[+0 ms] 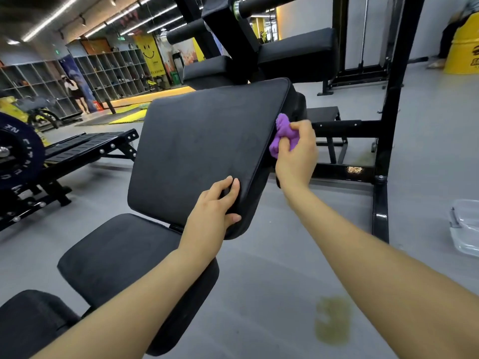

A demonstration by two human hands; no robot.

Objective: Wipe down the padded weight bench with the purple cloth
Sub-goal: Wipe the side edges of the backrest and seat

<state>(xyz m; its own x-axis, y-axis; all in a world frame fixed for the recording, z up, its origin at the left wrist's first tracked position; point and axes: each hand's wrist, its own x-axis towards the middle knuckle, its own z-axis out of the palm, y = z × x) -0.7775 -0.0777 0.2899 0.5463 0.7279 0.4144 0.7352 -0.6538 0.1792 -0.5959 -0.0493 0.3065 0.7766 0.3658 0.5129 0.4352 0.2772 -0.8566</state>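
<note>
Gym hall: grey floor (pixel 259 281) running to the far wall, light strips glowing along the ceiling, open cubby shelving (pixel 108 71) standing at the back left, a yellow smiley banner (pixel 149 51) hanging beside it.

Black steel rack (pixel 388 141): standing at right, behind the bench.

Padded weight bench (pixel 202 151): black, its backrest tilting up, the seat pad (pixel 124 257) lying below and nearer the camera; the vinyl is showing faint streaks.

Weight plate (pixel 15 156): dark, lettered, sitting at the left edge beside a low black frame.

Yellow drum (pixel 464 55): standing at far right, a person partly showing behind it.

Clear plastic tub (pixel 466 226): resting on the floor at the right edge.

Yellow-green stain (pixel 333 322): marking the floor between the forearms.

Left hand (pixel 215 211): gripping the backrest's lower right corner, fingers lying on the face, thumb curling under the edge.

Right hand (pixel 298 154): clutching the purple cloth (pixel 282 133), bunched tight, pressing it against the backrest's right side edge, near the top.
</note>
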